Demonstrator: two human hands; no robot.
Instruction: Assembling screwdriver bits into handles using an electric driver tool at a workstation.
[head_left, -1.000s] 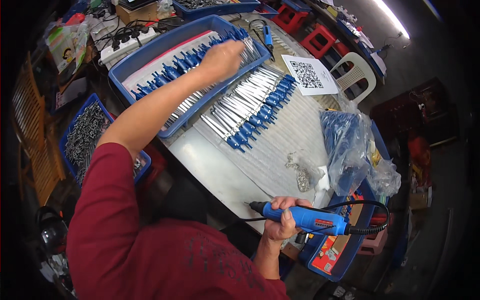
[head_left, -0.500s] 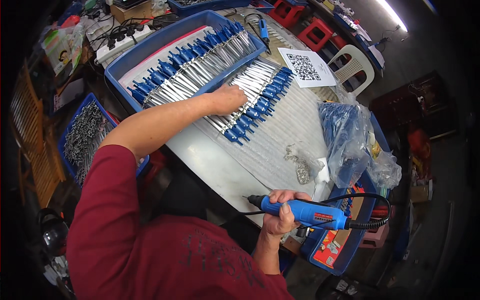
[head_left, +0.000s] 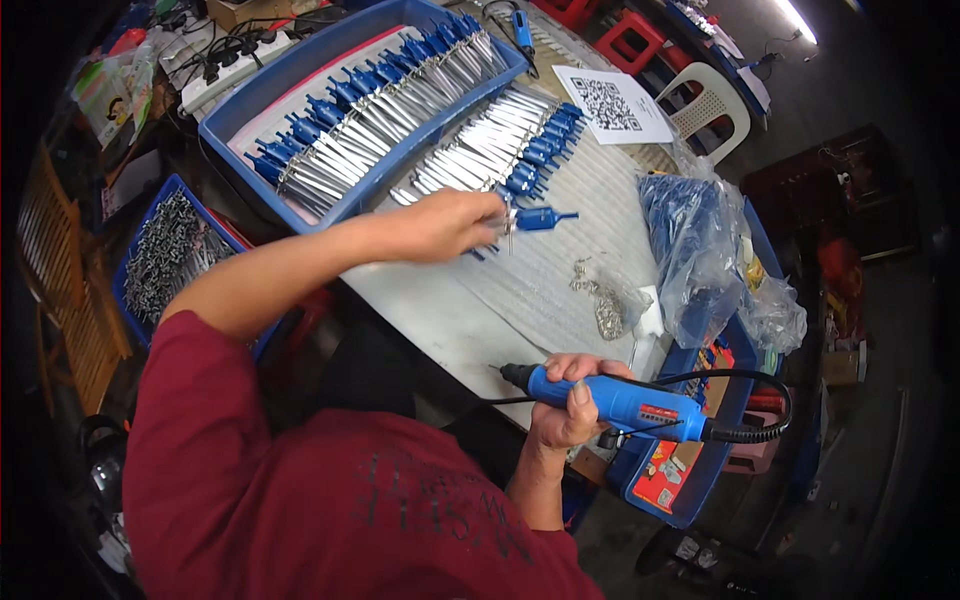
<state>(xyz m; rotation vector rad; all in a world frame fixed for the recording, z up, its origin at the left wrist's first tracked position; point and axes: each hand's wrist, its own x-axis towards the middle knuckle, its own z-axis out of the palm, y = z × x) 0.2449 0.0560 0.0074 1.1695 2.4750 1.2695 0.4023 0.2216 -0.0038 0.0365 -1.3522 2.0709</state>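
Note:
My left hand [head_left: 455, 225] is closed on one metal rod with a blue plastic end [head_left: 540, 218]. The blue end points right, past my fingers, and most of the rod is hidden by the hand. Under and beyond this hand lies a row of similar blue-ended rods [head_left: 500, 140], side by side on the foam-covered table. My right hand [head_left: 572, 400] grips a blue electric screwdriver [head_left: 640, 405] near the table's front edge. Its black nose and thin bit point left, and a black cable leaves its rear end.
A blue tray [head_left: 215, 140] at the back left holds more blue-ended rods. Small screws [head_left: 608, 318] lie in a heap on the foam sheet [head_left: 560, 280]. Plastic bags [head_left: 690, 260] and a blue bin [head_left: 690, 510] stand at right. Another blue crate [head_left: 130, 270] of metal parts sits at left.
My left hand has come nearer and now holds a blue-ended rod away from the row. My right hand still grips the screwdriver, almost in the same place.

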